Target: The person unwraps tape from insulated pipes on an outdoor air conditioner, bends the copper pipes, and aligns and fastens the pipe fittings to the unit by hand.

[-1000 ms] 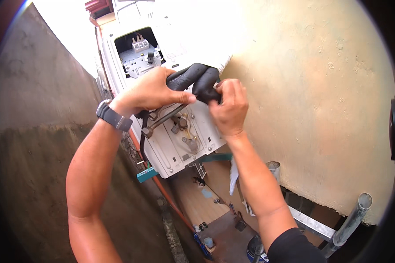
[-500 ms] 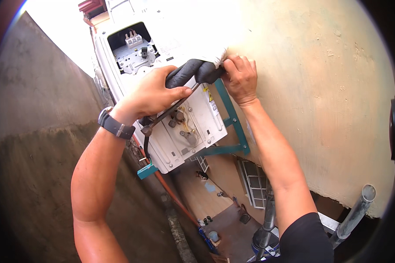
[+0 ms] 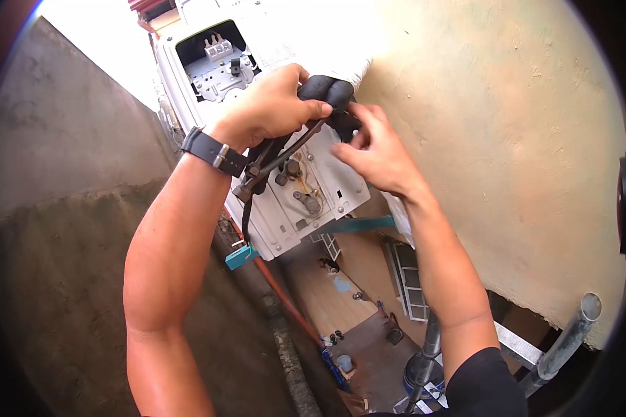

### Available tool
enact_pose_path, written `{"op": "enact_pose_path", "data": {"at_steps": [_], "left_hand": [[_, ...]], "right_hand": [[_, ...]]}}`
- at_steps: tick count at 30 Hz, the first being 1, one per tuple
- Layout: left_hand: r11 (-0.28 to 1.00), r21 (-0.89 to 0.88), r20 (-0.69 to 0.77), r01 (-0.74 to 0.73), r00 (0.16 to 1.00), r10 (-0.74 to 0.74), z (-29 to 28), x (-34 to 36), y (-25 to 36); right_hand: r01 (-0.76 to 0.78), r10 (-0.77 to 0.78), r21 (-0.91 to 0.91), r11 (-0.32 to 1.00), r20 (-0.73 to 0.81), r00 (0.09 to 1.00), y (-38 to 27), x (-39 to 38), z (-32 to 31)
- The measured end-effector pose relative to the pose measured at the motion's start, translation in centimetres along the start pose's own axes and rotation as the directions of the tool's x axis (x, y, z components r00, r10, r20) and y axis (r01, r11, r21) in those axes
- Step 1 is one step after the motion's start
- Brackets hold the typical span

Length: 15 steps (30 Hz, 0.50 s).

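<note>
A white air-conditioner outdoor unit (image 3: 334,187) has its open terminal compartment (image 3: 205,76) at upper left and exposed valves (image 3: 306,198) lower down. My left hand (image 3: 275,104) grips a bent bundle of black insulated pipe (image 3: 325,89) over the unit. Bare pipe ends with fittings (image 3: 243,191) hang diagonally below that hand. My right hand (image 3: 379,156) is at the bundle's right side, thumb spread away and index finger against the black insulation; some fingertips are hidden behind it. A white wrapping (image 3: 358,69) covers the bundle's far part.
A beige wall (image 3: 522,160) stands right, a dark concrete wall (image 3: 49,292) left. Teal bracket (image 3: 358,224) supports the unit. Far below are a floor (image 3: 327,299) with scattered objects and a blue bucket (image 3: 419,368). Metal scaffold pipes (image 3: 563,347) stand at lower right, an orange pipe (image 3: 282,295) runs downward.
The black bundle and my left hand have moved up and right. My right hand went up, then came back down a little, and its thumb has spread away from the bundle.
</note>
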State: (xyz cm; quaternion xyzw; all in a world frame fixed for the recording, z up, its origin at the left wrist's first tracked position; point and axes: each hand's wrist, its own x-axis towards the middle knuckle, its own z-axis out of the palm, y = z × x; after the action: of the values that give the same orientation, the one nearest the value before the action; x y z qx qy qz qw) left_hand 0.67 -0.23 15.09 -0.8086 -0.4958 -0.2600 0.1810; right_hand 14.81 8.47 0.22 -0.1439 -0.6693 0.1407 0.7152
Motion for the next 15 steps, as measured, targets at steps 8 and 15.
{"op": "enact_pose_path", "data": {"at_steps": [8, 15], "left_hand": [[0.999, -0.042, 0.040, -0.031, 0.999, 0.033, 0.0, -0.5, -0.9], [0.989, -0.148, 0.142, 0.016, 0.990, 0.006, -0.6, -0.8, -1.7]], "right_hand": [[0.269, -0.387, -0.431, 0.861, -0.211, 0.898, 3.5, 3.7, -0.4], [0.303, -0.496, -0.535, 0.789, -0.263, 0.828, 5.8, 6.6, -1.7]]}}
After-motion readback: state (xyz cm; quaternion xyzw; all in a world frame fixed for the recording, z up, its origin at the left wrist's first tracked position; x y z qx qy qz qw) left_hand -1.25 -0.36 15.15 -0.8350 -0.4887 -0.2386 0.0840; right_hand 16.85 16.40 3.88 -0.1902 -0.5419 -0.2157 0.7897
